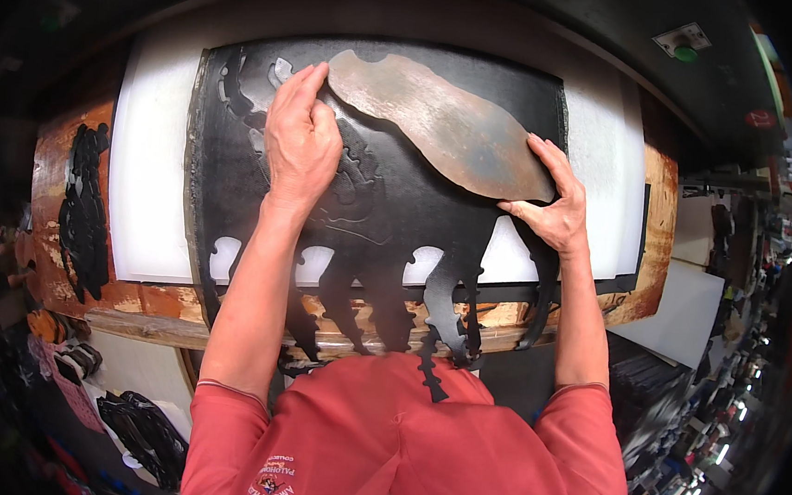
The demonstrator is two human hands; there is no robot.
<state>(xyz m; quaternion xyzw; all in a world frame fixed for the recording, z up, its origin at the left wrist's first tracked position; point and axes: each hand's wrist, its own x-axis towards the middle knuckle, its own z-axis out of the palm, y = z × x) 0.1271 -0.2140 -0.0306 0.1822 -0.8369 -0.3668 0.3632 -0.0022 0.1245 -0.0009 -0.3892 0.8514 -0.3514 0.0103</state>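
Observation:
A long, sole-shaped metal plate point(443, 126), grey-brown and probably a cutting die, lies slantwise over a black rubber-like sheet point(417, 217). My left hand point(302, 138) presses its closed fingers against the plate's far left end. At the near right end, my right hand point(559, 191) grips the edge, thumb below and fingers above. Curved outlines mark the sheet's left part. Its near edge is cut into ragged strips point(443, 302) that hang over the table's front toward my body. The plate's underside is hidden.
Beneath the sheet is a white board point(151, 163) on a worn wooden table point(653, 231). A dark machine beam with a green button point(686, 53) spans above. Black scraps point(87, 209) lie at left, more black pieces point(144, 432) lower left. A white panel point(679, 312) stands at right.

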